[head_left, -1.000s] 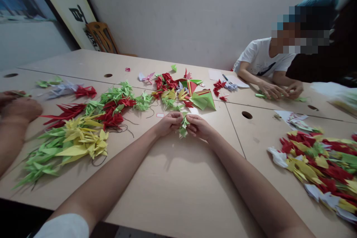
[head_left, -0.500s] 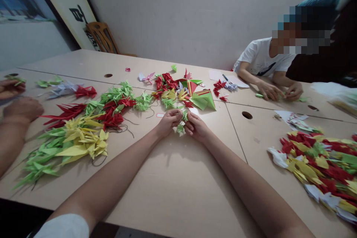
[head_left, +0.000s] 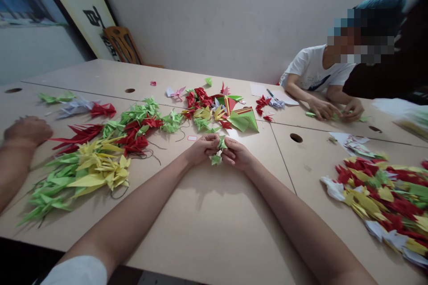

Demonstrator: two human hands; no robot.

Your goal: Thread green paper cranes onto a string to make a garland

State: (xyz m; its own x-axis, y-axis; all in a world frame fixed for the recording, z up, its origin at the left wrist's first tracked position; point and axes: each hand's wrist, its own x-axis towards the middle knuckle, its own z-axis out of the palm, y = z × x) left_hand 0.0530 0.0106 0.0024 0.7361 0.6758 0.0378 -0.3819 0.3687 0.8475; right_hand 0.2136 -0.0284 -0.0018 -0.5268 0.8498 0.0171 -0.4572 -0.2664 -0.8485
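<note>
Green folded paper (head_left: 222, 143) pinched in narrow grip of left hand (head_left: 204, 148) and right hand (head_left: 239, 153), well inside near edge of surface (head_left: 214, 227).

A wooden chair (head_left: 123, 44) stands beyond the desk (head_left: 187, 231), near a calligraphy panel (head_left: 80, 0). A pen (head_left: 269, 93) lies on paper (head_left: 289, 98).

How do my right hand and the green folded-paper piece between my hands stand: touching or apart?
Touching. The head view shows the right hand meeting the right side of the green folded-paper piece without visible gap.
</note>
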